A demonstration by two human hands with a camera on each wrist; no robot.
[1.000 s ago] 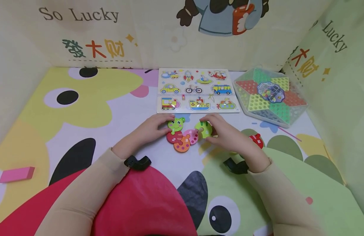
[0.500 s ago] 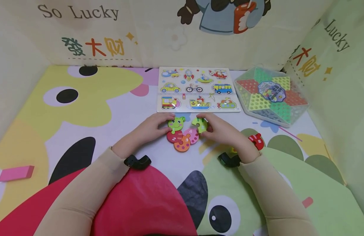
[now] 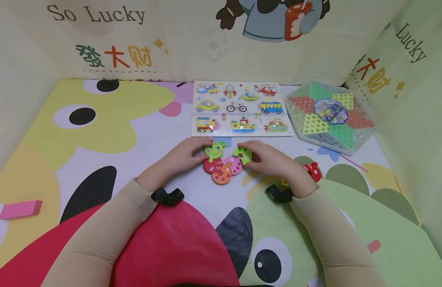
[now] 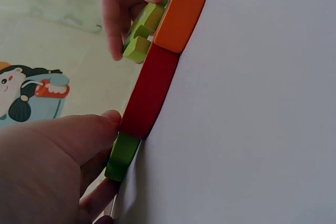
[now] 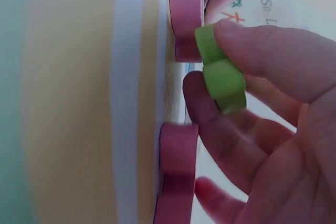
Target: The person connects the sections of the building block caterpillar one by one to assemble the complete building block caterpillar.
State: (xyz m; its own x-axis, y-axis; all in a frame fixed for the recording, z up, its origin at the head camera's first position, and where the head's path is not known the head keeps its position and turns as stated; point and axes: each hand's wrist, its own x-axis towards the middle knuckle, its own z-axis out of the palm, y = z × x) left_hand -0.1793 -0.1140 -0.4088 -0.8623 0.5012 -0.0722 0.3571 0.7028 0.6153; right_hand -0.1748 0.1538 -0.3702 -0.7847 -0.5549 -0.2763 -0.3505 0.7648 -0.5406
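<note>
A row of joined wooden caterpillar puzzle pieces lies in the middle of the table: a green smiling head piece (image 3: 214,150), a red piece (image 3: 209,167) marked 2, an orange piece (image 3: 221,176) marked 3 and a pink piece (image 3: 234,167) marked 4. My left hand (image 3: 183,156) holds the head piece at its left side, thumb and fingers around its edge. Between thumb and fingers, my right hand (image 3: 272,159) pinches a light green puzzle piece (image 5: 223,77) with a notch. In the left wrist view this piece appears tilted and raised, close to the pink piece.
Behind the hands lies a vehicle knob puzzle board (image 3: 241,108). To its right is a clear hexagonal box (image 3: 330,115) of game pieces. A red piece (image 3: 314,172) marked 8 and a partly hidden yellow piece (image 3: 284,182) lie by the right wrist. A pink block (image 3: 20,210) sits far left.
My right hand has moved left with the light green piece, to the pink piece's upper right, then slightly lower. The piece has turned in its grip. My left hand stays at the head piece.
</note>
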